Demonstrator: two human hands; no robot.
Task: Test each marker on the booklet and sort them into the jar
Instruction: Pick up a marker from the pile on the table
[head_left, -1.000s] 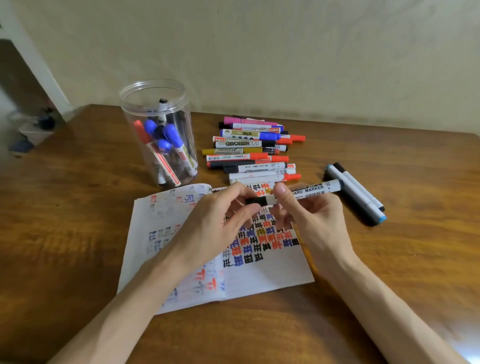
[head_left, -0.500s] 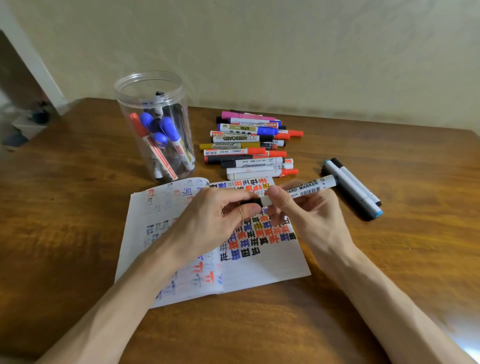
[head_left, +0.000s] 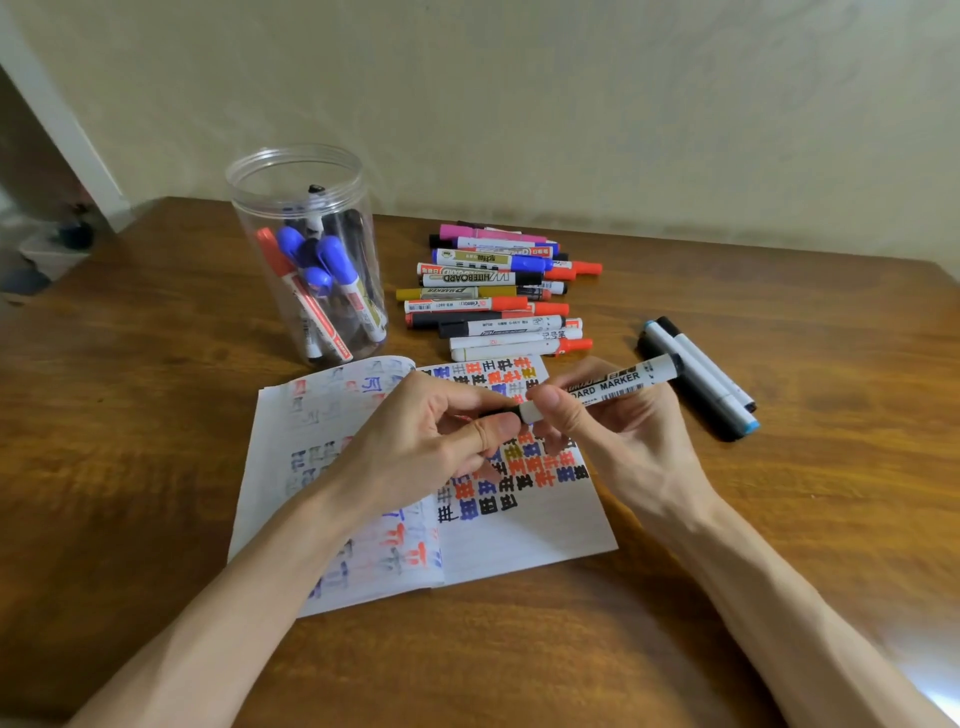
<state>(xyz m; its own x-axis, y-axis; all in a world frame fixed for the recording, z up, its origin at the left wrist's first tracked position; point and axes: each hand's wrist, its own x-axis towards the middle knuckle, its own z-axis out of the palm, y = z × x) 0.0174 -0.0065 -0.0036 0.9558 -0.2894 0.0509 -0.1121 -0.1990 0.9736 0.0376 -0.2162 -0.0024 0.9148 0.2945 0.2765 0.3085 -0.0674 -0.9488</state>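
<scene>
Both hands hold one white board marker (head_left: 618, 384) level above the open booklet (head_left: 524, 540). My right hand (head_left: 613, 431) pinches the white barrel near its left end. My left hand (head_left: 431, 441) grips the marker's black cap (head_left: 501, 411), which still meets the barrel. Coloured test marks cover the booklet's pages. A clear plastic jar (head_left: 306, 249) stands upright behind the booklet on the left and holds several markers with blue, red and black caps. A pile of several markers (head_left: 493, 296) lies behind the booklet.
Three more markers (head_left: 701, 379), grey and white with a light blue end, lie side by side on the right of the wooden table (head_left: 130, 441). A pale wall runs along the table's far edge. Dim clutter on the floor shows at far left.
Both hands with the marker stayed over the booklet, shifting only slightly. The view moved a little closer. The cap remains against the barrel.
</scene>
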